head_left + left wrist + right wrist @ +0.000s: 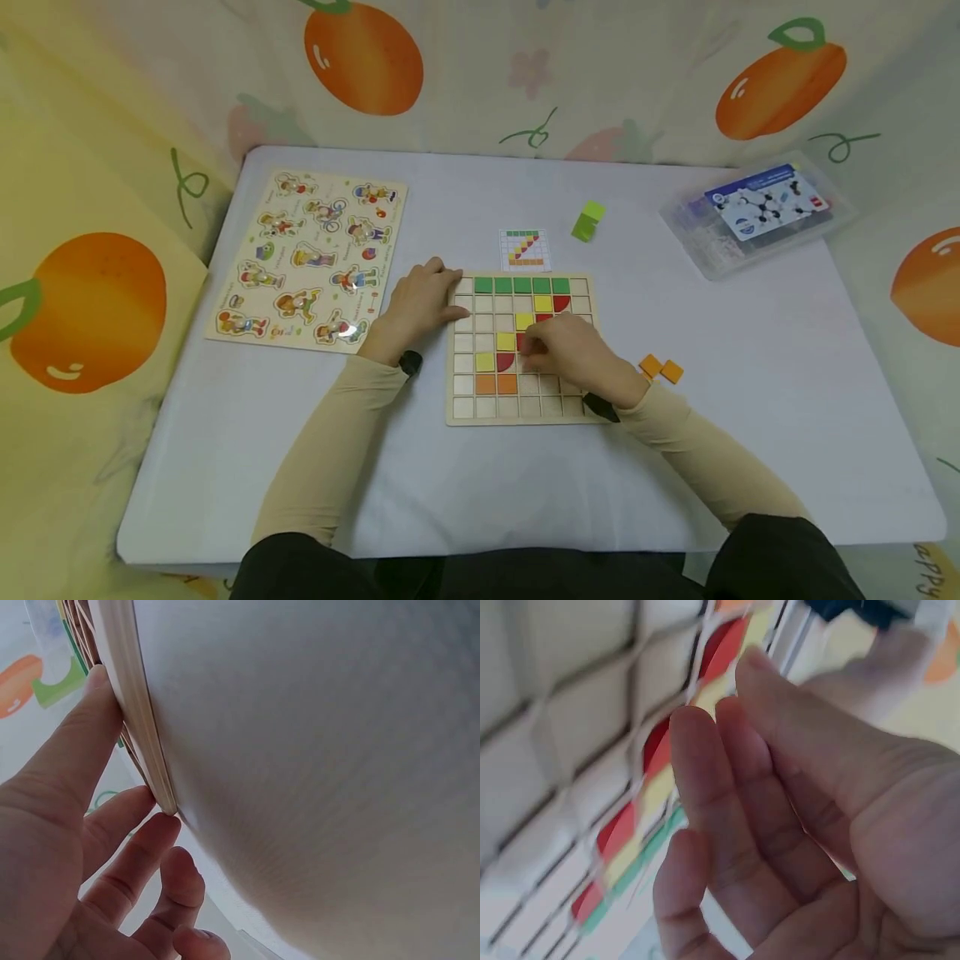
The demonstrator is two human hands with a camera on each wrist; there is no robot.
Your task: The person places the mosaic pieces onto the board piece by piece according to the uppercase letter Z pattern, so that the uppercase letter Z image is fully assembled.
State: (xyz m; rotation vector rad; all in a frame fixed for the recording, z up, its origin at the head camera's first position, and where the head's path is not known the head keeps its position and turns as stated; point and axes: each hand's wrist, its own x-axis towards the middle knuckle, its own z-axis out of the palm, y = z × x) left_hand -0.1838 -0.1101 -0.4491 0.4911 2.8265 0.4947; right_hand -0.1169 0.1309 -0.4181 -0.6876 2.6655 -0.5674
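Observation:
A wooden grid board point(592, 333) lies on the table, with green squares point(522, 286) in a row near its top. Yellow squares point(485, 362) and red rounded pieces point(506, 362) form a diagonal, above two orange squares point(497, 384). My left hand point(416, 307) touches the board's upper left corner and left edge; in the left wrist view its thumb point(79, 727) rests along the rim. Over the middle of the board hovers my right hand point(573, 354), thumb and fingers near the red pieces. No piece shows between those fingers in the right wrist view.
A small pattern card point(525, 250) lies just beyond the board. Loose orange squares point(672, 372) sit to its right, green pieces point(588, 222) behind. At left is a picture puzzle board point(307, 258); at back right, a clear plastic box point(757, 212).

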